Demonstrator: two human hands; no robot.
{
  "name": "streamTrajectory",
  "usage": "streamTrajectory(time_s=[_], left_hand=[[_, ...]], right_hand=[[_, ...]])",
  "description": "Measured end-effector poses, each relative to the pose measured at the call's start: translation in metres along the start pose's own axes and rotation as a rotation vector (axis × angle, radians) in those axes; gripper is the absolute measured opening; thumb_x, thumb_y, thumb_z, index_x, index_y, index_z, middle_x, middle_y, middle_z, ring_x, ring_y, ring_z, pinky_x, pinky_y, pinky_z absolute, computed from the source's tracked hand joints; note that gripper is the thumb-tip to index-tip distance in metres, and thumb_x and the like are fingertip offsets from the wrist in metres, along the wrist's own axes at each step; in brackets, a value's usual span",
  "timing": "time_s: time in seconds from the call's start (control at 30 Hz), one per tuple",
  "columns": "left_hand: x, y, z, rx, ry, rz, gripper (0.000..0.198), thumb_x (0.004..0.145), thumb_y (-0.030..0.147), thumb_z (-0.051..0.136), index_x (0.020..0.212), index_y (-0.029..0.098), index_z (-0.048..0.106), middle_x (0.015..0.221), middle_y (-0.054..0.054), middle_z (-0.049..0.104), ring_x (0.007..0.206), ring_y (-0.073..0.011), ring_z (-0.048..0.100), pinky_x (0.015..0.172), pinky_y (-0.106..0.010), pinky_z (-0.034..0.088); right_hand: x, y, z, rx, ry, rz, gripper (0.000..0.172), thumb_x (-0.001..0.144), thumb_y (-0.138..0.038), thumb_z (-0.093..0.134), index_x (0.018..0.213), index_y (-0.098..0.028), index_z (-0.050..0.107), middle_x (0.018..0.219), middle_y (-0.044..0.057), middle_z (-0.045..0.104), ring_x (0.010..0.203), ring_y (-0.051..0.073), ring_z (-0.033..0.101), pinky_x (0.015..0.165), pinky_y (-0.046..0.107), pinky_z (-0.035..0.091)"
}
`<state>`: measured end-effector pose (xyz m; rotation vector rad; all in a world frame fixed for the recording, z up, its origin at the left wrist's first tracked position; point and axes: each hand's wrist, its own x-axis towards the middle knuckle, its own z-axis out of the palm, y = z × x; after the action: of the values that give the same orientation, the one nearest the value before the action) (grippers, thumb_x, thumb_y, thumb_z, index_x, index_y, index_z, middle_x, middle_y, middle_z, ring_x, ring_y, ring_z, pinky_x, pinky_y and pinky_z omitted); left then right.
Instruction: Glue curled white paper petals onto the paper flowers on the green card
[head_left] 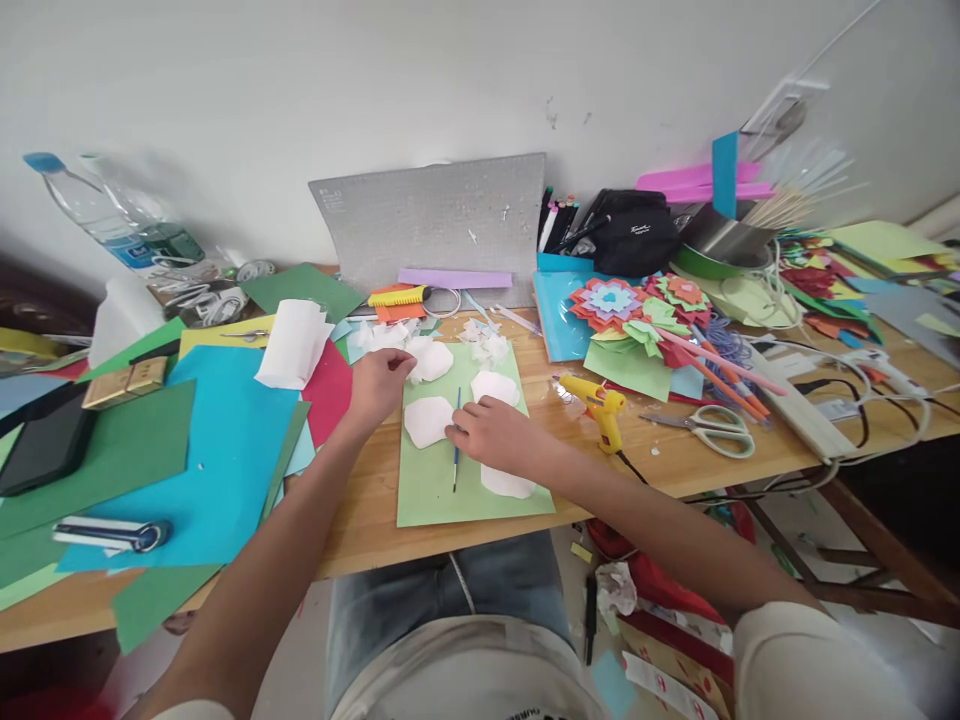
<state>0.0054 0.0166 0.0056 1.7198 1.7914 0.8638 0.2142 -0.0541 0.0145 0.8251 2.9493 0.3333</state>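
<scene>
My left hand [381,385] is closed, thumb and forefinger pinched at the left edge of a rounded white paper piece [433,360]. My right hand [499,435] lies palm down with its fingers slightly apart, fingertips at the right edge of another white paper piece [427,421]. Both hands are over a light green sheet [427,500]. A thin blue brush [456,455] lies upright along the sheet, beside the right fingertips. More white pieces show above the right hand [495,386] and below it [506,483], partly covered by that hand.
Torn white scraps [484,342] lie at the sheet's top. To the right are a yellow glue gun [600,400], scissors [712,430] and layered paper flowers [611,300]. Coloured sheets [232,430], a white tissue roll [294,345] and a stapler [112,533] are left. A grey cutting mat [435,220] leans on the wall.
</scene>
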Motion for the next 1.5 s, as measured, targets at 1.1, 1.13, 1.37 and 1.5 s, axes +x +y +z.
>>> streamTrajectory(time_s=[1.1,1.13,1.37,1.5], left_hand=[[0.018,0.012,-0.005,0.596,-0.043,0.161,0.026,0.089,0.030,0.052,0.092,0.021,0.077,0.109,-0.016,0.055,0.111,-0.0367,0.042,0.090,-0.046,0.037],[0.020,0.012,-0.004,0.618,-0.055,0.166,0.027,0.089,0.030,0.052,0.093,0.020,0.077,0.109,-0.017,0.055,0.112,-0.0373,0.041,0.089,-0.047,0.037],[0.029,0.008,-0.003,0.700,-0.067,0.182,0.028,0.088,0.031,0.053,0.094,0.018,0.077,0.111,-0.018,0.053,0.115,-0.0399,0.039,0.088,-0.049,0.037],[0.029,0.010,-0.004,0.717,-0.067,0.181,0.029,0.089,0.033,0.052,0.095,0.019,0.077,0.110,-0.018,0.053,0.115,-0.0396,0.039,0.088,-0.048,0.038]], right_hand=[[0.040,0.037,0.015,1.135,0.940,0.706,0.014,0.083,-0.031,0.054,0.081,-0.020,0.062,0.080,0.002,0.069,0.067,0.015,0.068,0.065,0.026,0.057],[0.043,0.037,0.016,1.152,0.925,0.707,0.013,0.082,-0.030,0.055,0.081,-0.020,0.063,0.079,0.002,0.069,0.066,0.014,0.068,0.065,0.027,0.057],[0.056,0.038,0.019,1.138,0.903,0.688,0.012,0.079,-0.027,0.057,0.081,-0.020,0.066,0.079,0.002,0.071,0.066,0.015,0.068,0.066,0.028,0.058],[0.061,0.039,0.019,1.104,0.858,0.675,0.012,0.080,-0.027,0.056,0.079,-0.020,0.066,0.083,0.002,0.072,0.067,0.014,0.068,0.067,0.026,0.058]])
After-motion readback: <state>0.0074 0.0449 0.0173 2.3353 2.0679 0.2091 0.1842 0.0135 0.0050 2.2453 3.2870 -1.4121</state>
